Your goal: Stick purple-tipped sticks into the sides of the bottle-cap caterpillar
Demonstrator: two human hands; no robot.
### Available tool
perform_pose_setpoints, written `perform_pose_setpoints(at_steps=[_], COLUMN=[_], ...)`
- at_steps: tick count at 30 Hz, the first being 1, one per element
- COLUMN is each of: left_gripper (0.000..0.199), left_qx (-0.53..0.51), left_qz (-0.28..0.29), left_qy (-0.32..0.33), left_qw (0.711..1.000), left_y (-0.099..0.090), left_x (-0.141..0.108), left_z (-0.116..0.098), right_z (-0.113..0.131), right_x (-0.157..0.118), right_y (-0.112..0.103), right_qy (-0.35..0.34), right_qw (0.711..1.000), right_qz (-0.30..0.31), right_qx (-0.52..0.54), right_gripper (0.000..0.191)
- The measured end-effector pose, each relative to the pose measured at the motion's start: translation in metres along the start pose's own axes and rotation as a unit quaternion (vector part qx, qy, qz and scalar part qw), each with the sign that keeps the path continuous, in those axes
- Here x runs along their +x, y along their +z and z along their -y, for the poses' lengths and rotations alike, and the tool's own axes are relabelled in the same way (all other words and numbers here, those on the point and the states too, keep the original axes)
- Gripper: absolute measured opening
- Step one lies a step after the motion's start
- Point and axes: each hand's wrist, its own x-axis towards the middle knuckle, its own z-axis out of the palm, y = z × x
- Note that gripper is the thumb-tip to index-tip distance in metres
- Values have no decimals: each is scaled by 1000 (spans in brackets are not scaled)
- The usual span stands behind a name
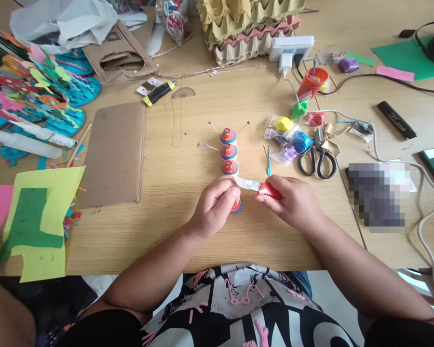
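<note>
My right hand (289, 197) grips the red handle of a box cutter (249, 184), its pale blade out and pointing left. The thumb and fingers of my left hand (217, 205) are pinched together at the blade's tip; whatever is between them is too small to make out. Beyond and partly beneath my hands, a row of egg-carton cups (229, 151) stands on the table, topped with red and blue clay and small smiling faces. Thin sticks with purple tips (248, 123) poke out near the far end. My left hand hides part of the row's near end.
Right of the row lie black-handled scissors (317, 156), bagged clay (283, 124) and a blue clay tool (268, 161). A cardboard sheet (112, 154) lies to the left. Egg trays (253, 48), a power strip (292, 47) and an orange cup (313, 83) stand behind. A person's arm (3, 294) shows lower left.
</note>
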Motion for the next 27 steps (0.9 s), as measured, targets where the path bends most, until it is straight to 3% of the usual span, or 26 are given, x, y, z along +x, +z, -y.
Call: perform_pose_setpoints(at_steps=[3,7,10,17,27], left_gripper=[37,39,38,34,22], left_qx=[-8,-24,-26,56,53], left_qz=[12,42,27,7,-10], left_qy=[14,27,25,39,28], left_qw=[1000,998,999,998,998], left_y=[0,0,0,-1,-1], left_x=[-1,-2,-2,-1,0], left_z=[-1,-4,-5,0,1], right_z=[-3,-15,-19,-7,-5], right_x=[2,7,8,0,0], right_y=[0,-2,-5,-3,-3], right_qy=[11,101,139,-27,-20], right_qw=[1000,994,988,996,999], right_qz=[4,-23,-60,-10,11], right_qx=[-6,-27,-6,84,27], right_gripper=[55,55,52,51,51])
